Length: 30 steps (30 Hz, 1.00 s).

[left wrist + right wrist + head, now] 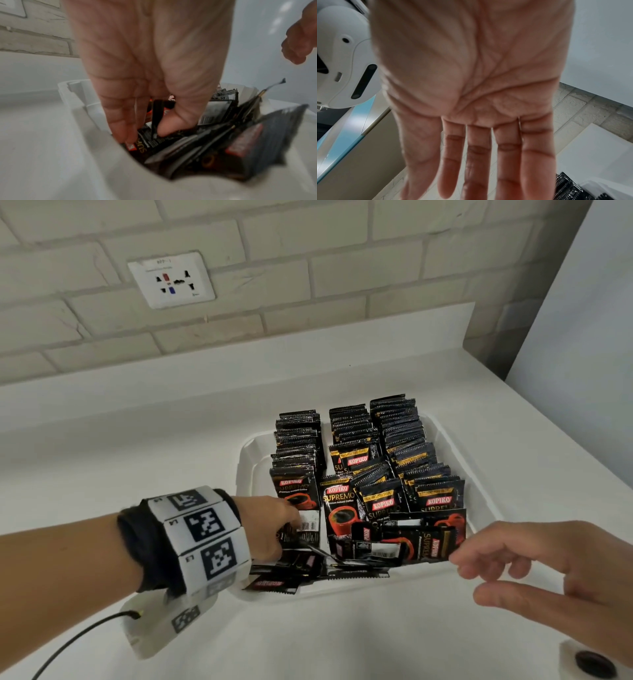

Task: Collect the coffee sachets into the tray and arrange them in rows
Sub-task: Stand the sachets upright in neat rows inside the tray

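Observation:
A white tray (244,474) sits on a white counter and holds black coffee sachets (356,433) standing in three rows. More loose sachets (411,542) lie flat and crooked at the tray's front. My left hand (291,525) reaches down into the front left corner. In the left wrist view my left hand (147,129) has thumb and fingers on either side of one upright sachet (157,115), pinching it inside the tray (77,108). My right hand (469,577) hovers over the tray's front right corner, fingers loosely spread and empty. The right wrist view shows the right hand (471,175) with straight fingers.
A brick wall with a socket plate (171,280) runs behind the counter. A plain white wall (582,337) closes off the right side. A black cable (78,638) trails from my left wrist. A white device with a dark lens (592,662) sits at the lower right.

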Motion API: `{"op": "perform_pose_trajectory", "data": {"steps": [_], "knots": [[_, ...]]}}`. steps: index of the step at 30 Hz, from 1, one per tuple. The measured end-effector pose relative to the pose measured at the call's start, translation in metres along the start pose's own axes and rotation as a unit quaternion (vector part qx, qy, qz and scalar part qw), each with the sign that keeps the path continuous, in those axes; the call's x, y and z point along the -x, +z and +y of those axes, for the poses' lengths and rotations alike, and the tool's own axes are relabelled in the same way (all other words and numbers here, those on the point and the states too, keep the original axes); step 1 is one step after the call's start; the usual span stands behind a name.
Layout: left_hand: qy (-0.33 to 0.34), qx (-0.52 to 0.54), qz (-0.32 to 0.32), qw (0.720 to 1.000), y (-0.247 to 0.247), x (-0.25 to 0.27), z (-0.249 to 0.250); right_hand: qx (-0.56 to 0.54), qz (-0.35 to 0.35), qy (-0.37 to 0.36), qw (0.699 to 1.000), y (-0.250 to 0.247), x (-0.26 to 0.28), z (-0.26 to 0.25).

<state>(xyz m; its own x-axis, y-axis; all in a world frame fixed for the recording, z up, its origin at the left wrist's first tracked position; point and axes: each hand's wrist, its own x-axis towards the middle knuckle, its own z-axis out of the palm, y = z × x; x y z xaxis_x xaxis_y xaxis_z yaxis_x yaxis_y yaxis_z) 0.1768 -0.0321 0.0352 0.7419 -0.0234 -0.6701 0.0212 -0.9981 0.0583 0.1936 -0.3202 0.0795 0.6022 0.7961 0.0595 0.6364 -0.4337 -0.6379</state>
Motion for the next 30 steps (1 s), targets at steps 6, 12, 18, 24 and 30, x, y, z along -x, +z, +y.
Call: {"op": "perform_pose_trajectory", "data": {"steps": [6, 12, 18, 24, 30], "knots": [[-0.018, 0.025, 0.024, 0.999, 0.006, -0.001, 0.002, -0.002, -0.006, 0.005, 1.000, 0.001, -0.002, 0.001], [-0.040, 0.074, 0.035, 0.996, -0.003, -0.004, 0.001, 0.000, -0.011, 0.005, 1.000, 0.003, -0.004, 0.000], [-0.036, 0.080, 0.029, 0.996, -0.005, -0.010, 0.005, 0.007, -0.010, 0.011, 1.000, 0.004, -0.002, 0.002], [-0.038, 0.050, 0.027, 0.998, 0.007, -0.014, 0.002, 0.013, -0.008, 0.025, 1.000, 0.005, 0.000, 0.004], [-0.036, 0.067, 0.012, 0.997, 0.011, -0.010, 0.004, 0.007, -0.019, 0.026, 0.999, 0.005, -0.003, 0.003]]}}
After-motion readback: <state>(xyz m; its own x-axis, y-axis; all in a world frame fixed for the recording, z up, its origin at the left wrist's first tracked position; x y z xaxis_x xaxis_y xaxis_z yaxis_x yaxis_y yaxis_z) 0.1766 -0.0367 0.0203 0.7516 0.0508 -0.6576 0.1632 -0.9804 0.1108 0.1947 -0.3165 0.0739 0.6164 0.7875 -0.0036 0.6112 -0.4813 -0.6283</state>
